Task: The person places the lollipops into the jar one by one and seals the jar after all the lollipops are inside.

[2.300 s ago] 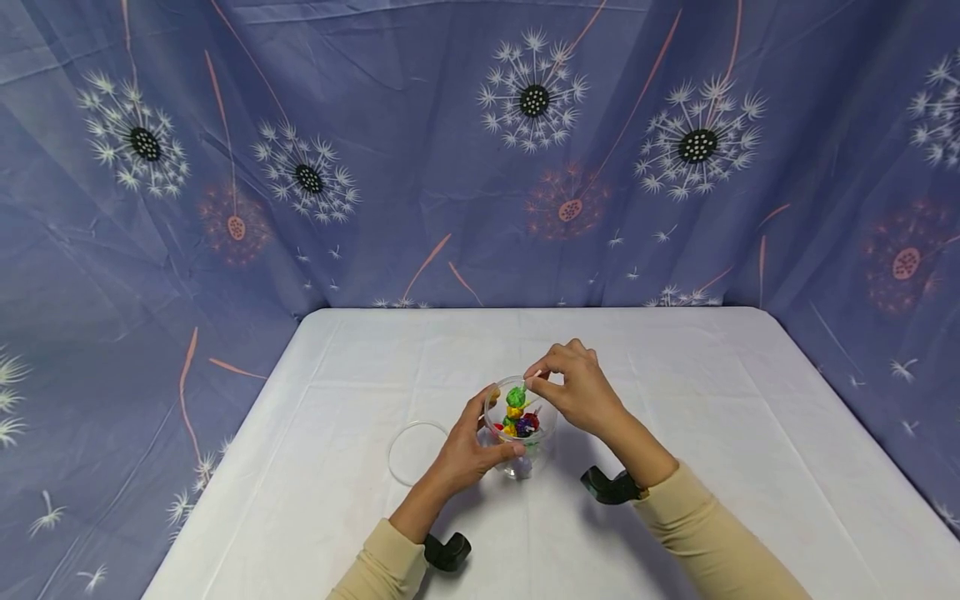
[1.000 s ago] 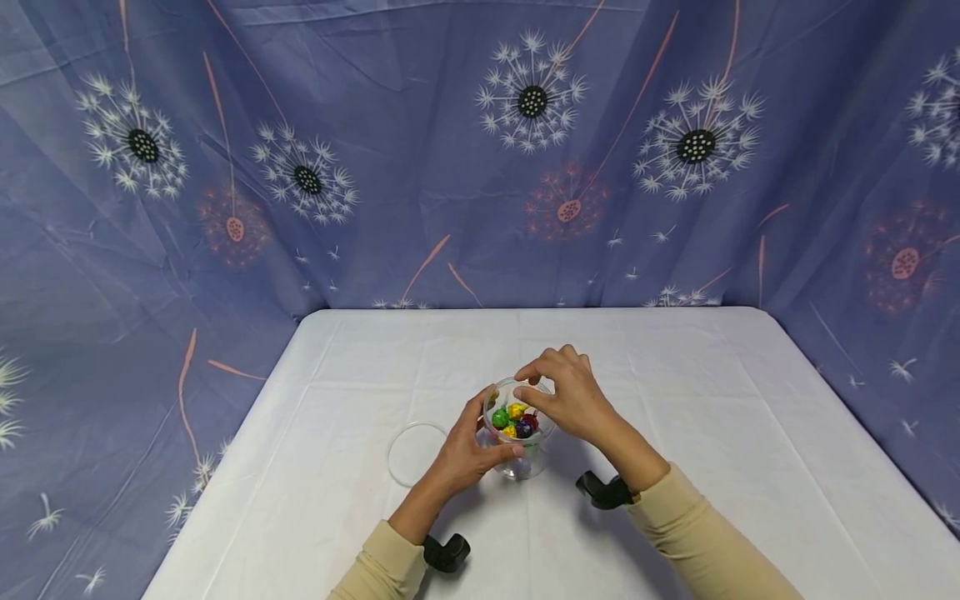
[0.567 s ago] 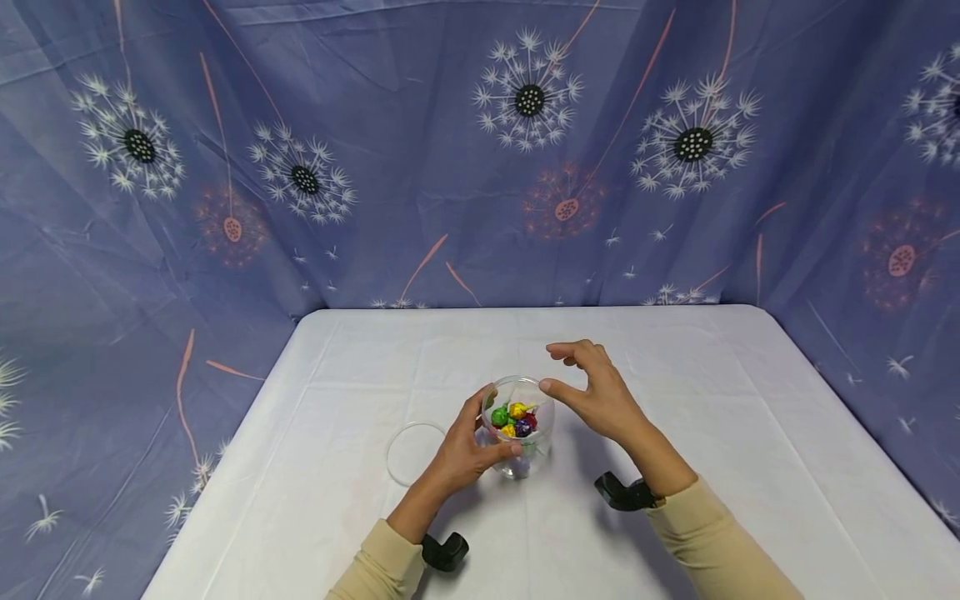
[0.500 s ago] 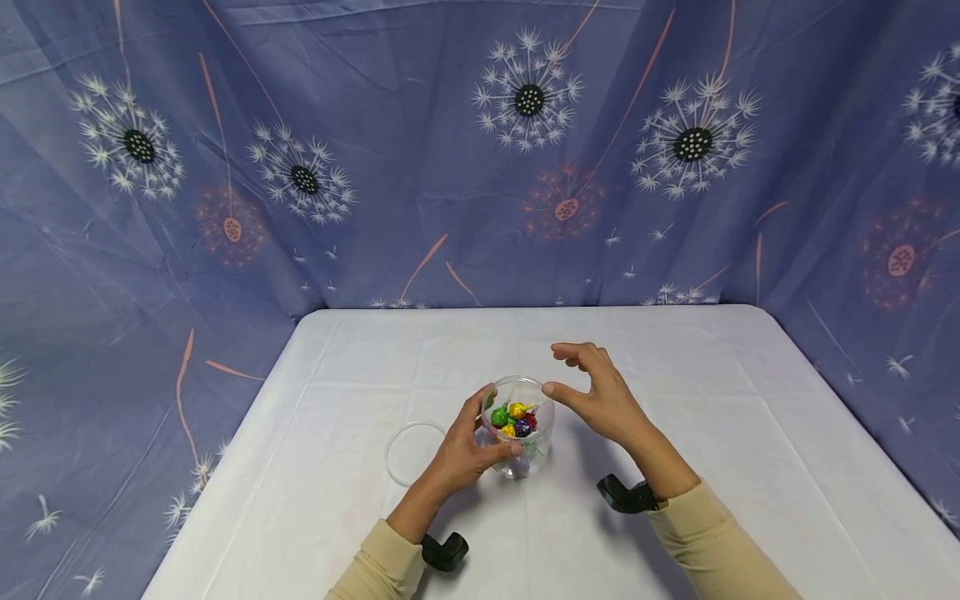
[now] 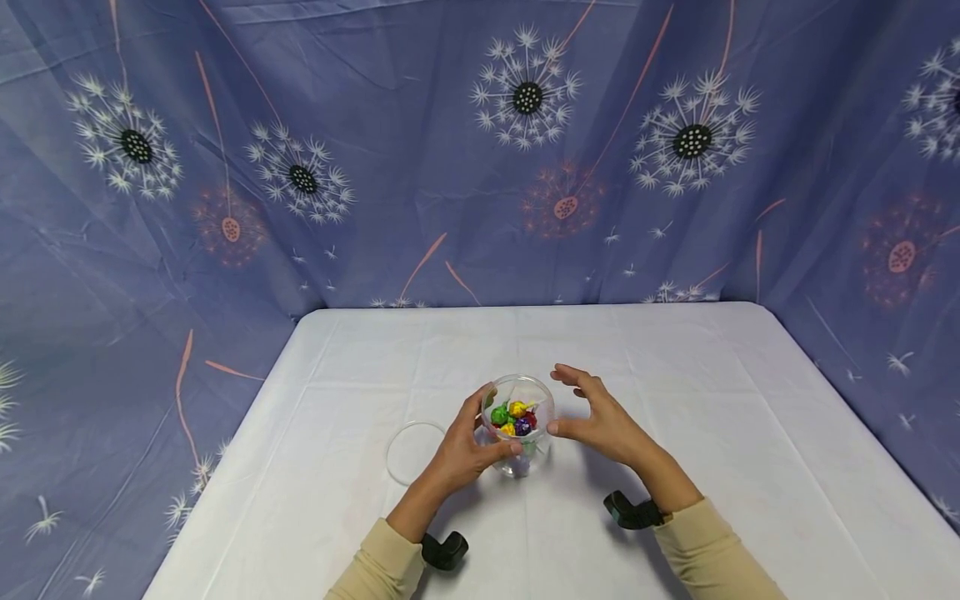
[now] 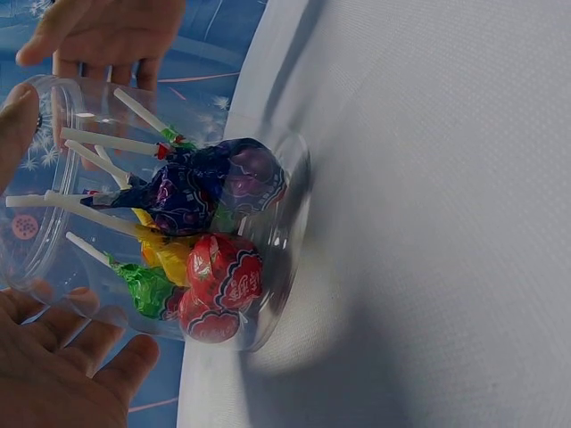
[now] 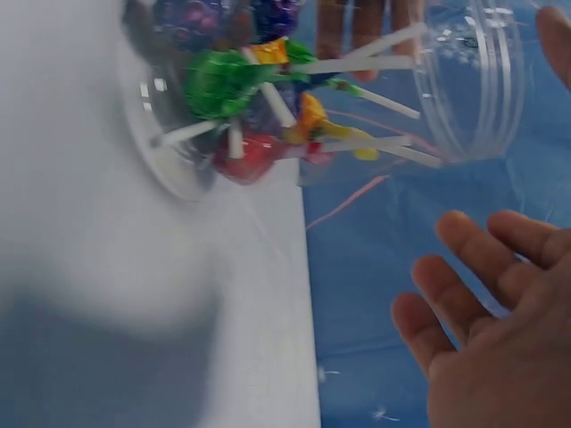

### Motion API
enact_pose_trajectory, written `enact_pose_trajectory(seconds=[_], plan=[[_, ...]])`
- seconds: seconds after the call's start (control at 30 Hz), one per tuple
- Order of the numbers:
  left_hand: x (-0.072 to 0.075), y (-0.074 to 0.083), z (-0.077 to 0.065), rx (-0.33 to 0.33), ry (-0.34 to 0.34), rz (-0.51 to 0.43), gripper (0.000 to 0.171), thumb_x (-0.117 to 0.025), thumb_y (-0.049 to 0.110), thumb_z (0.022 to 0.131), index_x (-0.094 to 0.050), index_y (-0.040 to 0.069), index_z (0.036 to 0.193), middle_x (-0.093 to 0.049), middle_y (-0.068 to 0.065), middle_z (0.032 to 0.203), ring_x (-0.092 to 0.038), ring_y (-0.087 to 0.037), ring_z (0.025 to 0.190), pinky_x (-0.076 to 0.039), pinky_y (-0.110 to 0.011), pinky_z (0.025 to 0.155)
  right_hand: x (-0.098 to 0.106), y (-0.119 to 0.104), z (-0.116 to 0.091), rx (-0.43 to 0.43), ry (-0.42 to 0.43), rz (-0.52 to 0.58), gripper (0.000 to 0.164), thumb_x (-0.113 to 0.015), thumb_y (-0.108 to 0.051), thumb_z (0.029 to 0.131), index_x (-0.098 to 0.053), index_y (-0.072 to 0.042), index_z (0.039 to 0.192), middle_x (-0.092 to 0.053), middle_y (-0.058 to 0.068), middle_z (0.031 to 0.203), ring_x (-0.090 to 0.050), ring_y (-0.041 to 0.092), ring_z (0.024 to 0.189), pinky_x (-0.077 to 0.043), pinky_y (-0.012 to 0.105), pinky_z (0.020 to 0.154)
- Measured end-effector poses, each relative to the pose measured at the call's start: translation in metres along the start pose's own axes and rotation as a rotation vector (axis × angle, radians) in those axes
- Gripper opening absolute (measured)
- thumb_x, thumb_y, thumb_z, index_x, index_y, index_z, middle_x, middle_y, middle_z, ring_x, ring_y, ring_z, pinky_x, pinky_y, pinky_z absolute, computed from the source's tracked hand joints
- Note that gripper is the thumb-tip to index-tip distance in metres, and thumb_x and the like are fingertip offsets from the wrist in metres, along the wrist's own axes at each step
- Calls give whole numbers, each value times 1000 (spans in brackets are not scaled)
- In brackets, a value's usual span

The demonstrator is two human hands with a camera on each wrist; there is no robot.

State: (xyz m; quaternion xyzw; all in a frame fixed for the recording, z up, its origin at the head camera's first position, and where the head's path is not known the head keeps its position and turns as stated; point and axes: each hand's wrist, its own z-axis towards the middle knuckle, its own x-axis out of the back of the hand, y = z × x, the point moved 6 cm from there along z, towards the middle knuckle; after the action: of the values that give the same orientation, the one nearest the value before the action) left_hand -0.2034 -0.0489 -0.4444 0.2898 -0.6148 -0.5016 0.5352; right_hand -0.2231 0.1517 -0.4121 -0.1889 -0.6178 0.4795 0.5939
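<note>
A clear plastic jar point(image 5: 536, 451) stands uncapped on the white table. My left hand point(image 5: 468, 450) grips its near left side, with the thumb along the front just under the rim. Several wrapped lollipops point(image 5: 517, 409) lie inside. Red and purple wrappers point(image 6: 223, 276) show through the wall in the left wrist view, and a green lollipop point(image 7: 219, 85) in the right wrist view. Most sticks point towards the mouth. My right hand point(image 5: 607, 423) is just right of the jar, fingers spread and holding nothing; whether its thumb touches the wall I cannot tell.
A round transparent lid point(image 5: 388, 454) lies flat on the white tablecloth point(image 5: 360, 350), left of the jar and close to my left forearm. Behind the table hangs a blue dandelion-print cloth point(image 5: 420, 150).
My right hand held a green lollipop by its stick over the jar and released it inside. It then drew back right and lowered beside the jar. The left hand stayed put.
</note>
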Motion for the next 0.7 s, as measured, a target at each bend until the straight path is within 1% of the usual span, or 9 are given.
enact_pose_trajectory(seconds=[0.13,0.27,0.4,0.57,0.63,0.7], plan=[[0,0,0,-2,-2,-9,92,-75,46,75,-23,24,148,-30,-4,152,-30,-28,141,-28,-52,114,-12,5,-2,-20,-69,41,91,-80,-29,74,-27,-15,147,-37,11,147,-33,41,133,-32,63,105],[0,-1,0,-1,-9,-16,90,-75,43,77,-22,26,148,-29,-3,152,-29,-27,141,-28,-51,115,-22,9,-4,-69,-112,51,93,-79,-35,74,-24,-20,148,-32,12,149,-32,46,134,-33,65,102],[1,0,0,1,-15,-10,88,-75,37,79,-22,25,148,-29,-3,153,-29,-27,142,-27,-51,115,-27,12,-3,-102,-127,52,93,-78,-40,74,-23,-25,149,-29,12,151,-31,46,135,-32,68,102],[1,10,-3,2,-30,-21,89,-75,26,81,-19,16,150,-26,-11,154,-26,-32,142,-25,-53,115,-31,14,-1,-121,-134,46,94,-77,-43,74,-21,-29,148,-28,11,152,-31,43,137,-31,68,102],[2,12,-4,1,-33,-22,89,-75,24,81,-19,14,150,-25,-13,154,-25,-33,142,-25,-54,115,-32,14,-1,-121,-131,46,94,-77,-44,73,-21,-30,148,-28,11,151,-32,42,136,-31,68,103],[2,11,-3,-2,-31,-20,89,-75,26,80,-19,16,150,-26,-11,154,-26,-31,142,-25,-53,115,-33,15,0,-120,-128,47,94,-77,-44,73,-21,-31,148,-29,11,151,-32,42,136,-30,68,103]])
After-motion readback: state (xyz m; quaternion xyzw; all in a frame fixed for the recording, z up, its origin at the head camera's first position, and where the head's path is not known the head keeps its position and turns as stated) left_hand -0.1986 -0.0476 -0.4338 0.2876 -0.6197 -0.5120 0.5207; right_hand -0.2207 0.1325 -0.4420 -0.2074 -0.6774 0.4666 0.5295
